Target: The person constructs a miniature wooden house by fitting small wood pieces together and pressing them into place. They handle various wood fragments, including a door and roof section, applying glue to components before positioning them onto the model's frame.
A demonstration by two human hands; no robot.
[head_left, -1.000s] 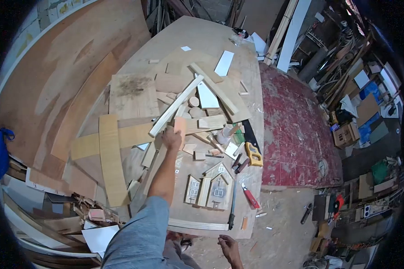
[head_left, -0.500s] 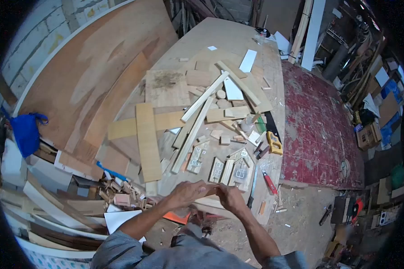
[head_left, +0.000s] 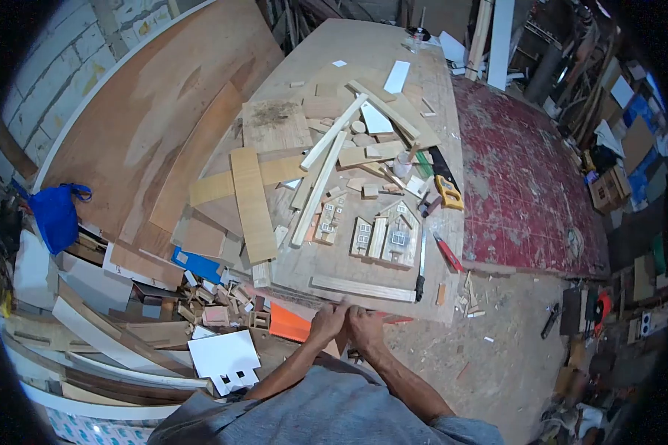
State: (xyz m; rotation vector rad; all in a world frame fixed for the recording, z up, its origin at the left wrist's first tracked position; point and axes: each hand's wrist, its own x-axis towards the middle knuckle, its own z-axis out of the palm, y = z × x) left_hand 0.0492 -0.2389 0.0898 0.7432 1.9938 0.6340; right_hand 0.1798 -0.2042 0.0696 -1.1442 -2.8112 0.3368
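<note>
My left hand (head_left: 326, 324) and my right hand (head_left: 365, 329) are close together at the front edge of the worktable (head_left: 289, 276). The fingers of both are curled closed; whatever is pinched between them is too small and hidden to name. Just beyond the hands, a pale wooden strip (head_left: 364, 288) lies along the table edge. Further in sit small wooden house fronts with white window frames: a larger gabled one (head_left: 398, 241), a narrow one (head_left: 361, 237) and another (head_left: 328, 222) to the left.
A yellow-handled saw (head_left: 448, 192), a red-handled cutter (head_left: 447, 252) and a metal ruler (head_left: 422, 259) lie on the right side. Long wooden strips (head_left: 321, 189) and boards (head_left: 252, 208) cover the middle. Offcuts (head_left: 226, 300) are heaped at lower left, beside a white cut-out panel (head_left: 224, 360).
Both hands have come lower and closer together, from over the table to its front edge. The view has shifted, and the wooden strip at the edge now shows fully.
</note>
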